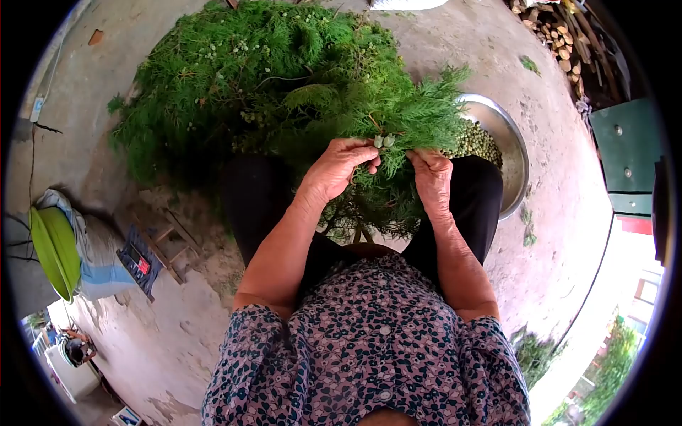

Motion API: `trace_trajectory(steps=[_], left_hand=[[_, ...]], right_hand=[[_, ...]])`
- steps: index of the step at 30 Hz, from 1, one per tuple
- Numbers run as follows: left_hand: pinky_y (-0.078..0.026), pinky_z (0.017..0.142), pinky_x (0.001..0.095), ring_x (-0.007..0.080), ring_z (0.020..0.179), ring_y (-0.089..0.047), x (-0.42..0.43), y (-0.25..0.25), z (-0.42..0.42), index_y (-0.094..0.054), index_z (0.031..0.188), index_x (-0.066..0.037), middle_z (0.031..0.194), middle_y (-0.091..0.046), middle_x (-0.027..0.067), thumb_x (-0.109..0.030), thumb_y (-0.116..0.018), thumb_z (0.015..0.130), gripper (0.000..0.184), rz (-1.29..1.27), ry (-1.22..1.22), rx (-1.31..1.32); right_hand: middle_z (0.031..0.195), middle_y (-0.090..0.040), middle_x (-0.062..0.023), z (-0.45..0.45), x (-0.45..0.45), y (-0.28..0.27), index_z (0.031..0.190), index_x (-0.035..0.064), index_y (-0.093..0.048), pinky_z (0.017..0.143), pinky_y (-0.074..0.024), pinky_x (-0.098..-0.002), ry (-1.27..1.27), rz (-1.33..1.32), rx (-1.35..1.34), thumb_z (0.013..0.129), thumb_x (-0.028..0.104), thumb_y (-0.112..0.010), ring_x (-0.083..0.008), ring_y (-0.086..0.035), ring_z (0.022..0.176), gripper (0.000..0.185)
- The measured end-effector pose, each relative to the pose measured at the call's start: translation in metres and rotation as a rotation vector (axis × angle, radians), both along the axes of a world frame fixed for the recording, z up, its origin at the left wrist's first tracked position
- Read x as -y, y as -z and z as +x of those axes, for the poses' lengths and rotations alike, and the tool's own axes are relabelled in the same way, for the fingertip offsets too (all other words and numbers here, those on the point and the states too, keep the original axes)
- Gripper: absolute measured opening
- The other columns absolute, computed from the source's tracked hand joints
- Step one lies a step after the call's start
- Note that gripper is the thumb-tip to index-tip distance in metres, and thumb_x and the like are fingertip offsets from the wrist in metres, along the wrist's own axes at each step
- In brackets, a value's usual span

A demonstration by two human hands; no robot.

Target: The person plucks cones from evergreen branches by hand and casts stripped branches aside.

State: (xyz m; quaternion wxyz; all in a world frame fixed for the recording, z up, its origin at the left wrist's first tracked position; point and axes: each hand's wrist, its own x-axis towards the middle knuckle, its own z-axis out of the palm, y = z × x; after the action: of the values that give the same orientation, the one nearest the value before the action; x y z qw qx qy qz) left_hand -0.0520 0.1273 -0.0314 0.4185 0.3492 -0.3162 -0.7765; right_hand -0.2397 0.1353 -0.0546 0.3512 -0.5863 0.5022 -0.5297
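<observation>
While you sit with both hands above your lap, the conifer sprig is between and just beyond them, its fronds fanning toward one to two o'clock and its long axis slanting that way from your fingers. A small cluster of pale green cones faces up at its near end. Your left hand has thumb and forefinger pinched at those cones; whether they grip cone or stem is hidden. Your right hand has its fingers closed on the sprig's greenery just to the right. At three o'clock, behind your right knee, lies a round metal bowl with many small green cones inside; fronds and knee cover its left part. From ten to twelve o'clock, a big heap of cut branches, dotted with cones, crowds up to your hands. Toward eight to nine o'clock are a wooden stool and a lime-green basin against a pale sack. Past the bowl's outer rim, bare concrete floor runs to green drawers at three o'clock; stacked firewood edges it at two.
</observation>
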Motion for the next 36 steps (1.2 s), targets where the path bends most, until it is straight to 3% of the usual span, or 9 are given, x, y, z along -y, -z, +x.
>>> trace_trajectory(steps=[1,7,9,13,14,18,22,28,36], left_hand=[[-0.041,0.064,0.0255,0.0137,0.065,-0.052,0.0,0.002,-0.001,-0.058,0.09,0.005,0.073,-0.058,0.0071,-0.008,-0.057,0.082,0.016,-0.028,-0.029,0.045],[-0.042,0.059,0.0249,0.0126,0.059,-0.051,-0.004,0.006,-0.01,-0.061,0.084,0.006,0.069,-0.058,0.0067,-0.007,-0.057,0.082,0.014,-0.092,-0.212,0.194],[-0.042,0.057,0.0243,0.0121,0.058,-0.051,-0.006,0.006,-0.013,-0.061,0.084,0.006,0.068,-0.058,0.0062,-0.007,-0.057,0.082,0.014,-0.072,-0.26,0.214],[-0.04,0.055,0.0232,0.0101,0.058,-0.048,-0.009,0.006,-0.018,-0.062,0.086,0.007,0.068,-0.057,0.0046,-0.006,-0.053,0.082,0.016,-0.155,-0.246,0.32],[-0.039,0.056,0.0231,0.0098,0.058,-0.048,-0.008,0.009,-0.019,-0.062,0.086,0.007,0.068,-0.057,0.0042,-0.006,-0.052,0.082,0.017,-0.152,-0.235,0.323],[-0.039,0.059,0.0224,0.0095,0.06,-0.047,-0.007,0.012,-0.019,-0.062,0.085,0.006,0.068,-0.057,0.0037,-0.005,-0.053,0.08,0.015,-0.137,-0.231,0.231],[-0.039,0.061,0.0236,0.0106,0.061,-0.049,-0.006,0.014,-0.018,-0.063,0.086,0.005,0.07,-0.058,0.0045,-0.004,-0.057,0.077,0.014,-0.062,-0.254,0.267],[-0.045,0.067,0.0309,0.0198,0.071,-0.058,0.002,0.01,-0.01,-0.061,0.092,0.005,0.08,-0.061,0.0102,0.0,-0.057,0.076,0.018,0.091,-0.197,-0.063],[-0.045,0.07,0.0331,0.0217,0.074,-0.057,0.008,0.006,-0.001,-0.056,0.091,0.005,0.082,-0.06,0.0131,-0.001,-0.053,0.078,0.014,0.039,0.073,0.028]], right_hand=[[0.073,-0.058,-0.0059,0.002,0.0,0.0,0.081,-0.005,-0.058,0.063,-0.0404,-0.0239,-0.001,-0.003,0.062,0.076,-0.004,-0.059,-0.011,-0.05,0.068,0.005],[0.082,-0.058,-0.0116,0.001,-0.009,-0.018,0.089,-0.0027,-0.059,0.07,-0.0426,-0.0244,0.015,0.028,-0.4,0.075,-0.002,-0.061,-0.019,-0.056,0.075,0.015],[0.094,-0.057,-0.0136,0.008,-0.014,-0.037,0.094,0.001,-0.06,0.074,-0.0448,-0.0326,0.25,-0.142,-0.501,0.072,-0.002,-0.062,-0.0272,-0.055,0.083,0.022],[0.095,-0.057,-0.0122,0.024,-0.019,-0.078,0.096,0.0017,-0.059,0.071,-0.0472,-0.0302,0.128,-0.354,-0.336,0.073,-0.006,-0.06,-0.0268,-0.057,0.083,0.024],[0.095,-0.058,-0.0123,0.031,-0.021,-0.086,0.094,0.0018,-0.06,0.069,-0.0478,-0.0296,0.041,-0.19,-0.202,0.074,-0.005,-0.059,-0.0263,-0.059,0.08,0.021],[0.088,-0.057,-0.0168,0.036,-0.006,-0.063,0.095,0.0021,-0.053,0.066,-0.0468,-0.035,0.066,0.012,-0.43,0.075,0.002,-0.06,-0.0339,-0.057,0.079,0.021],[0.081,-0.055,-0.0137,0.031,-0.005,-0.028,0.092,0.0032,-0.056,0.063,-0.0456,-0.0329,0.048,-0.083,-0.382,0.072,-0.002,-0.061,-0.0301,-0.057,0.073,0.021],[0.074,-0.053,-0.0089,0.023,-0.001,-0.025,0.083,0.0022,-0.06,0.061,-0.0435,-0.0277,0.036,-0.079,-0.28,0.068,-0.008,-0.062,-0.0221,-0.053,0.066,0.019],[0.076,-0.054,-0.0072,0.021,-0.003,-0.009,0.082,0.0018,-0.06,0.063,-0.0429,-0.0264,0.029,-0.144,-0.156,0.067,-0.011,-0.061,-0.0186,-0.052,0.068,0.02]])
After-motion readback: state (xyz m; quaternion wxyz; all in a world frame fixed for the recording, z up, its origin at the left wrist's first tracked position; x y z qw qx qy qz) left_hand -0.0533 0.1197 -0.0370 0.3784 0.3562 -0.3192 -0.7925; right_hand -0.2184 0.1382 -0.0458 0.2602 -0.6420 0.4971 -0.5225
